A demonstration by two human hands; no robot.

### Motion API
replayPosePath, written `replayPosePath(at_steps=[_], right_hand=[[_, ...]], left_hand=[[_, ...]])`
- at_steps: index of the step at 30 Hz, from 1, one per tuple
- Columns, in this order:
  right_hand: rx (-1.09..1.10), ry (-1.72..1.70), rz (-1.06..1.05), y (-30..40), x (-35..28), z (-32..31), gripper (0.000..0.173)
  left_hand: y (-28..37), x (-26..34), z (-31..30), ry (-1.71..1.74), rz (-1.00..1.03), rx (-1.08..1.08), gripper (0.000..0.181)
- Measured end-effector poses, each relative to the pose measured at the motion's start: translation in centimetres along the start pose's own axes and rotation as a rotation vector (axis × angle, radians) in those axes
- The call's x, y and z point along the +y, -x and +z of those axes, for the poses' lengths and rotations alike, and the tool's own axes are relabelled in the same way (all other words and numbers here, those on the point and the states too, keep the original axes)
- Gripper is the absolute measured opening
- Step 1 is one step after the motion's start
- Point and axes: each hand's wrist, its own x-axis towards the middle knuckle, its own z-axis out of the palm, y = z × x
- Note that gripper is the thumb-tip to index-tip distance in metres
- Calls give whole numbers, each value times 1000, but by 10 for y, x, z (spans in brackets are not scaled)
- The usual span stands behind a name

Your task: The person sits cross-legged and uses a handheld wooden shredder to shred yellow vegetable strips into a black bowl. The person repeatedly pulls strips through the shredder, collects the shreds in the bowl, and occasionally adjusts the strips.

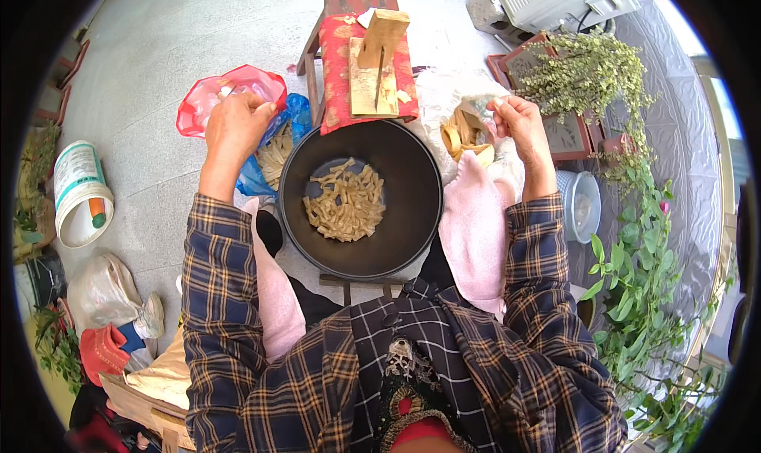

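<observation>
My left hand [235, 129] is over a red-rimmed plastic bag [190, 105], fingers curled; whether they grip anything is unclear. My right hand [523, 126] has its fingertips together beside a white plastic bag [437, 96] with pale yellow strips [461, 135] inside; a hold on the film cannot be made out. Between my knees stands a dark round pot [410, 185] with short brownish cut pieces [345, 203] in it. Beyond it, a wooden board [359, 90] with an upright wooden block [383, 34] and a thin metal blade [379, 84] rests on a cloth-covered bench [336, 75].
A blue bag [247, 176] of pale strips touches the pot's left side. Pink cloths [469, 233] cover my legs. A white bucket [80, 197] lies at left. A light blue basket [579, 206] and potted plants [588, 72] stand at right. Another person [98, 417] is partly visible lower left.
</observation>
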Motion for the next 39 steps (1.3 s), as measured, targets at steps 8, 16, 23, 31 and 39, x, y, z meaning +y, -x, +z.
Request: replayPosePath(at_steps=[8, 16, 23, 31, 39], right_hand=[[1, 100, 328, -28, 81, -42, 17], [-79, 876, -64, -39, 180, 20, 26], [-21, 497, 166, -45, 171, -1, 20], [23, -1120, 1, -27, 79, -56, 12], [293, -536, -528, 36, -65, -49, 13]], left_hand=[[3, 39, 19, 589, 288, 348, 10], [29, 70, 31, 671, 458, 383, 4], [36, 92, 48, 718, 464, 257, 6], [72, 124, 41, 822, 313, -69, 10], [118, 138, 27, 698, 284, -356, 12]])
